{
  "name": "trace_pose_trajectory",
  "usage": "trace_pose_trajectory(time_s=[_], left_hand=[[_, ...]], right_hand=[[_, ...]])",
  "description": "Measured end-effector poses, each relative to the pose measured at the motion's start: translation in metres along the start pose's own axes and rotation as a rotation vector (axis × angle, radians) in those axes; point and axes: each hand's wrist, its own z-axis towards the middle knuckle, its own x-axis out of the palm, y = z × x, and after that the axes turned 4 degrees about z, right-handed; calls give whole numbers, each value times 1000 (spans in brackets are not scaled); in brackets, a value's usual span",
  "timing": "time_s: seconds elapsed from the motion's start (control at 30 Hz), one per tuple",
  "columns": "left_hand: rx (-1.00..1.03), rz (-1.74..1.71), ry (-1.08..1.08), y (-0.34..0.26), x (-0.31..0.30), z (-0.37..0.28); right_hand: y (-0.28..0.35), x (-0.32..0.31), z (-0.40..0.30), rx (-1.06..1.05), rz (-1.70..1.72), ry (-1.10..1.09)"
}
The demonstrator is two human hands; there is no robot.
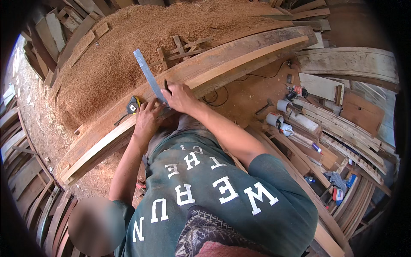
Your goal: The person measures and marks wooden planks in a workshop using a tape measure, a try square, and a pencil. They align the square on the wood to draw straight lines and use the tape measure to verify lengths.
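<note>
A long strip of light wood (99,145) runs along a wide timber beam (231,48) before me. A flat metal rule (146,70) lies across them, its far end reaching out past the beam. My left hand (148,117) holds the rule's near end against the strip, fingers bent over it. Between the fingers of my right hand (181,96) is a dark pencil or marker (166,84), close beside the rule. Its tip is hidden by the hand. A black and yellow tape measure (132,106) rests on the beam, just left of my left hand.
Sawdust and shavings (128,35) are heaped beyond the beam, with a small wooden frame (179,48) against it. A black cable (221,96) and a hammer (265,106) lie on the ground at right. Farther right are buckets (275,119) and stacked boards (346,128).
</note>
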Motion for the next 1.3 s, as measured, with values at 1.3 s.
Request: trace_pose_trajectory(time_s=[1.3], left_hand=[[-1175,-95,74,97,38,54]], right_hand=[[-105,-86,154,-995,-714,749]])
